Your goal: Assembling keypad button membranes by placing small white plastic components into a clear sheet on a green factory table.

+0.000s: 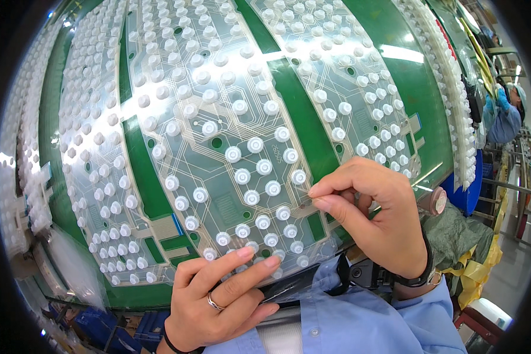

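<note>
While the left hand (218,301) presses flat fingers on the clear sheet (230,135) at six o'clock, the right hand (374,215) at four o'clock pinches thumb and forefinger narrowly beside a white dome (299,177).

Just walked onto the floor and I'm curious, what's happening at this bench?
A person is working on a clear membrane circuit sheet dotted with small white rubber domes, laid on a green work surface. The right hand pinches at the sheet's edge with thumb and forefinger. The left hand presses its fingertips on the sheet's lower edge.
</note>
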`<state>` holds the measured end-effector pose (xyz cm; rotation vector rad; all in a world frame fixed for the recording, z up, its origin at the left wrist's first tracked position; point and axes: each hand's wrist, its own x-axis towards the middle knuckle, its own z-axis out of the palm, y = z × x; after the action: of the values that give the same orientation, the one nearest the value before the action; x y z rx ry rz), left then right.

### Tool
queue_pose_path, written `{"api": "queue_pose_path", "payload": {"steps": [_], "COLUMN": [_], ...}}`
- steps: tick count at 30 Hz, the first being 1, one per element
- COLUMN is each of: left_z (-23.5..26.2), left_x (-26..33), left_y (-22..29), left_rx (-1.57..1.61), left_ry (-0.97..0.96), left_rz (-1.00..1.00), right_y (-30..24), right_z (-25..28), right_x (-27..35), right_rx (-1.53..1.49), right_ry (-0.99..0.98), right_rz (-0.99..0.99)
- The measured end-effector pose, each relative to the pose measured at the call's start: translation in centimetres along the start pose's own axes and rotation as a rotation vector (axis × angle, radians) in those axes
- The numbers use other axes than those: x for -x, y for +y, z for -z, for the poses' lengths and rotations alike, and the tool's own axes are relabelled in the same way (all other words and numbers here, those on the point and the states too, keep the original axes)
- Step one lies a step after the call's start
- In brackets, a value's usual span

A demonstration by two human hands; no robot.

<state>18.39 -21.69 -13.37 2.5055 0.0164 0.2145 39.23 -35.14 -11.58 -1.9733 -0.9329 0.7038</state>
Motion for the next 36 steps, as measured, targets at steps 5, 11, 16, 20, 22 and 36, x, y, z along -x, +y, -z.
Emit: {"api": "queue_pose_path", "payload": {"steps": [5, 11, 16, 20, 22, 36], "left_z": [0.1, 0.1, 0.2, 0.3, 0.2, -0.1], "left_x": [0.0, -0.1, -0.2, -0.2, -0.2, -0.3], "left_y": [0.1, 0.1, 0.1, 0.1, -0.2, 1.6], "left_rx": [0.006, -0.007, -0.002, 0.028, 0.048, 0.145], "left_ry": [-0.009, -0.012, -0.017, 0.011, 0.036, 0.219], "left_rz": [0.014, 0.007, 0.01, 0.031, 0.026, 0.034], "right_y": [-0.3, -0.2, -0.3, -0.7, -0.9, -1.0], "right_z": [-0.2, -0.5, -1.1, -2.1, -2.2, -1.0], "right_x": [-0.2, 0.1, 0.2, 0.1, -0.1, 7.3], "right_rx": [0.024, 0.009, 0.109, 0.371, 0.488, 0.165], "right_ry": [0.023, 0.029, 0.07, 0.1, 0.103, -0.167], "right_rz": [0.027, -0.006, 0.03, 0.156, 0.164, 0.461]}}
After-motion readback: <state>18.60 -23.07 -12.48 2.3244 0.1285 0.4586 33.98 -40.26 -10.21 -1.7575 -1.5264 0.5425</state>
